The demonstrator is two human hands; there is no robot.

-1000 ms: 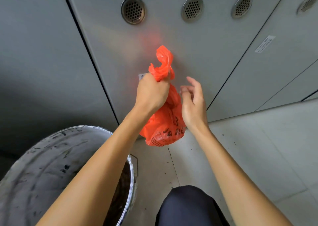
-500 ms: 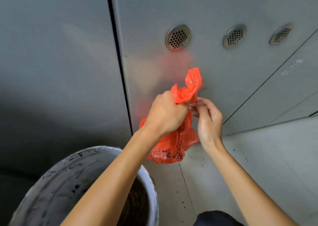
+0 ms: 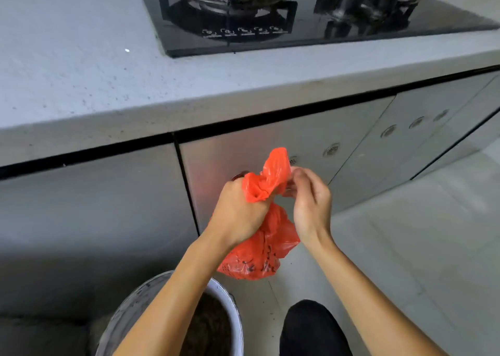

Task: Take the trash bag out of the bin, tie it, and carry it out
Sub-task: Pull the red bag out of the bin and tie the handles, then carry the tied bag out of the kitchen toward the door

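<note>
An orange plastic trash bag (image 3: 259, 252) with dark print hangs in the air in front of the grey cabinet doors. My left hand (image 3: 239, 213) is closed around its gathered neck, and the loose top (image 3: 273, 174) sticks up above my fist. My right hand (image 3: 311, 201) pinches that loose top from the right with its fingertips. Below my left forearm stands a round metal bin (image 3: 235, 309), dirty inside, partly hidden by the arm.
A grey countertop (image 3: 108, 90) with a black gas hob (image 3: 270, 11) runs above the cabinet doors (image 3: 351, 144), which have round vent holes. Pale floor tiles (image 3: 433, 247) lie to the right. My dark-clothed knee (image 3: 311, 328) is at the bottom.
My right hand has closed onto the bag's loose top, having been open beside it. The view has tilted up, bringing the countertop and hob into sight.
</note>
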